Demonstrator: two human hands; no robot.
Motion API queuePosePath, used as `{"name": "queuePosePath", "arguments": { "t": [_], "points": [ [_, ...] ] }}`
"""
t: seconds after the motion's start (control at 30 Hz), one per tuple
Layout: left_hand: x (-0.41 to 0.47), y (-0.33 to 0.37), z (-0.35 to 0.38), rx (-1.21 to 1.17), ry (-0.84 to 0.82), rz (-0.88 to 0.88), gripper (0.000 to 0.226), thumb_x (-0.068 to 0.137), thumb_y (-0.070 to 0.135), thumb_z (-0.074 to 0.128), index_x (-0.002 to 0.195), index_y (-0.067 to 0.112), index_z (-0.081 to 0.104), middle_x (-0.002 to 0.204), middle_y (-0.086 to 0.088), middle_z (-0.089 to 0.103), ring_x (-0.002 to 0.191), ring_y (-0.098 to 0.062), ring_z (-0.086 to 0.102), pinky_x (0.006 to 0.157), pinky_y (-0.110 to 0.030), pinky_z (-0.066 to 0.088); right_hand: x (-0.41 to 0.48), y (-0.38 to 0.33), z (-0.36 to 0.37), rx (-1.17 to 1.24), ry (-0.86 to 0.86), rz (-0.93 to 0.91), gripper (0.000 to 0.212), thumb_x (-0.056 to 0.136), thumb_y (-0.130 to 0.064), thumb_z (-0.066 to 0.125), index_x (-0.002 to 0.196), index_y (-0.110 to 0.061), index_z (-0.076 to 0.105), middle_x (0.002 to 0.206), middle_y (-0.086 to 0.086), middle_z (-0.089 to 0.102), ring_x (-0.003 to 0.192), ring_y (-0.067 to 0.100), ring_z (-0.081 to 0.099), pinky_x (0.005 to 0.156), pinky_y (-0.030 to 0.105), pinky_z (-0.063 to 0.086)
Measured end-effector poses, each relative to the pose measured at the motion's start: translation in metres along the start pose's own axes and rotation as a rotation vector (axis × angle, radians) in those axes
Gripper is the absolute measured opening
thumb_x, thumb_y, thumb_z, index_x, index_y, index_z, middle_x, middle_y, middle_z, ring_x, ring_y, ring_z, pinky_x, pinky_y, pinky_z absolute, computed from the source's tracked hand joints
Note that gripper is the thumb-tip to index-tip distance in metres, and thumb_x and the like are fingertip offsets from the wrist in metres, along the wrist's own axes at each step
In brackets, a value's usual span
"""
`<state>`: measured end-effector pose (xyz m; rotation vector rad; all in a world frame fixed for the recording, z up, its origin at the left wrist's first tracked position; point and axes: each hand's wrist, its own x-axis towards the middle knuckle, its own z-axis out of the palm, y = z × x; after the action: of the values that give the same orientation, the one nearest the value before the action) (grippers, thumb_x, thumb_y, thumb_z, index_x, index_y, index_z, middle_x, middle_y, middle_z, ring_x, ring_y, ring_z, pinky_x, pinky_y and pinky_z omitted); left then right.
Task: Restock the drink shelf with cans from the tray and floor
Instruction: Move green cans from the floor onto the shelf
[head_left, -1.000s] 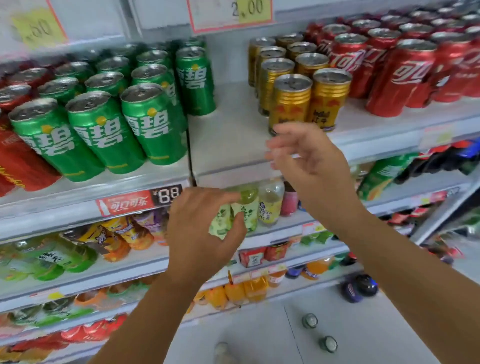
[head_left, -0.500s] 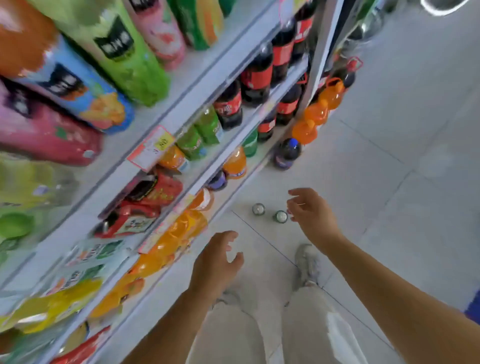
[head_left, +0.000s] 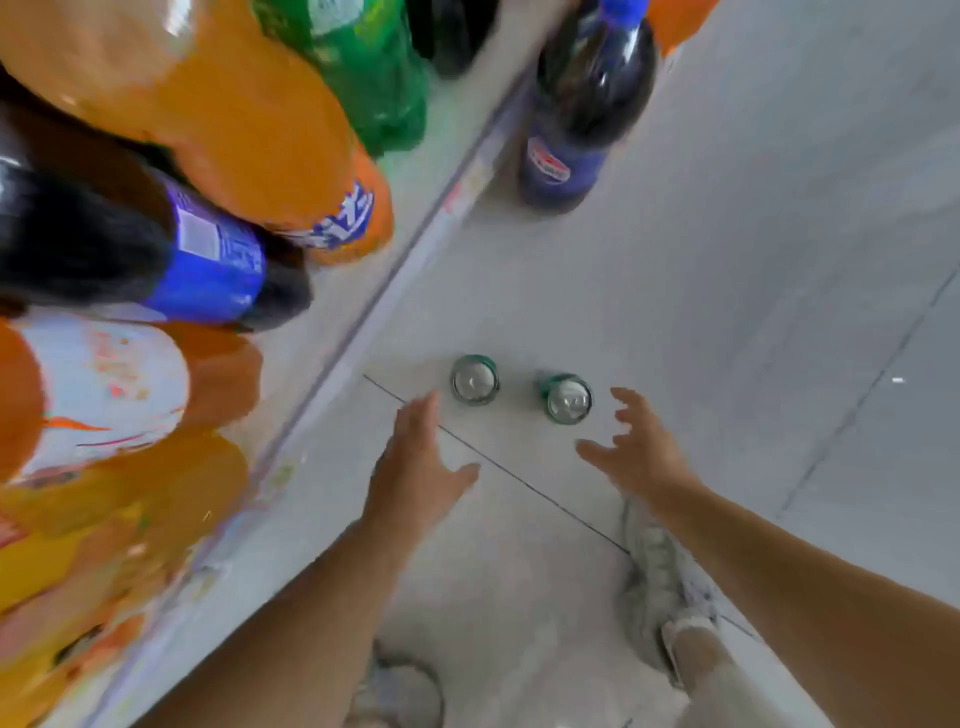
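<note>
Two green cans stand upright on the grey tiled floor, seen from above with their silver tops showing: the left can (head_left: 474, 380) and the right can (head_left: 567, 399). My left hand (head_left: 415, 467) hovers just short of the left can, fingers spread, holding nothing. Beside the right can, slightly nearer to me, my right hand (head_left: 636, 452) is empty with its fingers apart and curled. Neither hand touches a can.
The bottom shelf edge (head_left: 395, 270) runs diagonally on the left, packed with large orange (head_left: 234, 119), dark cola (head_left: 130, 249) and green (head_left: 369, 67) bottles. A big cola bottle (head_left: 576, 119) stands on the floor beyond the cans. My shoes (head_left: 657, 582) are below.
The view has dropped from the can shelf down to the floor. Both hands have come down from the shelf and now sit close to the two cans on the floor.
</note>
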<state>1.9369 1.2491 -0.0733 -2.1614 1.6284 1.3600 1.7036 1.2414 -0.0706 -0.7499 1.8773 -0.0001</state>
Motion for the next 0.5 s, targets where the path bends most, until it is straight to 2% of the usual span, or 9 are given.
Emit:
{"name": "queuePosePath", "arguments": {
  "t": [0.07, 0.17, 0.23, 0.27, 0.33, 0.4, 0.5],
  "points": [
    [0.037, 0.000, 0.020, -0.034, 0.069, 0.050, 0.106, 0.076, 0.034, 0.081, 0.155, 0.024, 0.011, 0.161, 0.001, 0.014, 0.144, -0.016, 0.028, 0.107, -0.034, 0.038, 0.032, 0.015, 0.015, -0.023, -0.013, -0.042, 0.093, 0.074, -0.030, 0.081, 0.147, -0.039, 0.024, 0.145, -0.001, 0.037, 0.120, 0.020, 0.050, 0.088, 0.034, 0.050],
    [0.080, 0.001, 0.045, -0.063, 0.082, 0.157, 0.113, 0.071, 0.027, 0.086, 0.155, 0.031, 0.011, 0.164, 0.002, 0.008, 0.148, -0.012, 0.016, 0.111, -0.030, 0.030, 0.062, 0.024, 0.033, -0.042, -0.030, -0.167, 0.102, 0.072, -0.025, 0.083, 0.149, -0.040, 0.018, 0.146, -0.004, 0.034, 0.128, 0.016, 0.043, 0.096, 0.023, 0.035],
    [0.097, -0.002, 0.056, -0.053, 0.075, 0.205, 0.106, 0.070, 0.023, 0.086, 0.152, 0.033, 0.020, 0.162, 0.003, 0.013, 0.145, -0.013, 0.024, 0.110, -0.031, 0.032, 0.074, 0.026, 0.042, -0.042, -0.021, -0.236, 0.097, 0.071, -0.022, 0.083, 0.146, -0.039, 0.025, 0.141, -0.006, 0.039, 0.124, 0.012, 0.045, 0.093, 0.019, 0.032],
    [0.102, -0.003, 0.059, -0.054, 0.091, 0.213, 0.097, 0.071, 0.020, 0.085, 0.149, 0.031, 0.028, 0.157, 0.002, 0.024, 0.139, -0.015, 0.034, 0.109, -0.033, 0.037, 0.077, 0.026, 0.046, -0.046, -0.001, -0.249, 0.090, 0.071, -0.021, 0.082, 0.143, -0.038, 0.030, 0.137, -0.008, 0.043, 0.119, 0.012, 0.048, 0.089, 0.019, 0.034],
    [0.105, -0.005, 0.058, -0.047, 0.135, 0.214, 0.081, 0.074, 0.017, 0.082, 0.141, 0.025, 0.039, 0.140, 0.000, 0.041, 0.121, -0.019, 0.050, 0.097, -0.037, 0.048, 0.080, 0.025, 0.050, -0.079, 0.048, -0.254, 0.076, 0.072, -0.022, 0.080, 0.133, -0.036, 0.039, 0.128, -0.010, 0.050, 0.104, 0.012, 0.052, 0.079, 0.023, 0.037],
    [0.096, -0.005, 0.052, -0.049, 0.131, 0.186, 0.076, 0.075, 0.018, 0.082, 0.138, 0.021, 0.040, 0.133, -0.001, 0.046, 0.114, -0.021, 0.053, 0.090, -0.035, 0.049, 0.075, 0.023, 0.048, -0.109, 0.083, -0.242, 0.069, 0.070, -0.023, 0.080, 0.127, -0.034, 0.041, 0.119, -0.010, 0.055, 0.096, 0.014, 0.053, 0.074, 0.025, 0.039],
    [0.058, 0.001, 0.029, -0.077, 0.143, 0.128, 0.078, 0.071, 0.023, 0.084, 0.134, 0.020, 0.038, 0.126, 0.002, 0.051, 0.107, -0.020, 0.055, 0.087, -0.038, 0.051, 0.045, 0.013, 0.036, -0.083, 0.121, -0.188, 0.068, 0.069, -0.027, 0.080, 0.125, -0.033, 0.041, 0.111, -0.008, 0.058, 0.092, 0.017, 0.056, 0.073, 0.027, 0.042]
  ]
}}
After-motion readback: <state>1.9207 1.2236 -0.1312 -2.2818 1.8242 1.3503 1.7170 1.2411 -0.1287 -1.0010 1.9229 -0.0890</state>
